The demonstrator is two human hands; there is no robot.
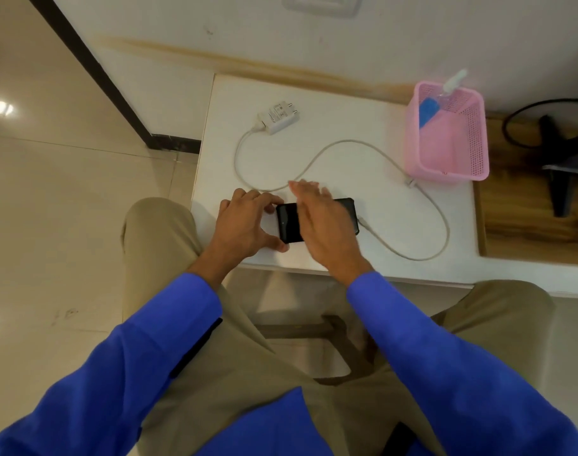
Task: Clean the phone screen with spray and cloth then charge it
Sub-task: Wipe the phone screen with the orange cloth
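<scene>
Lying flat, phone [289,222] between left hand [244,222] and right hand [323,225].

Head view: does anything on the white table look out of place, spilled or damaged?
Nothing spilled or broken. The white charger adapter lies unplugged on the white table, its cable loose. The spray bottle leans in the pink plastic basket. No cloth is identifiable.
</scene>
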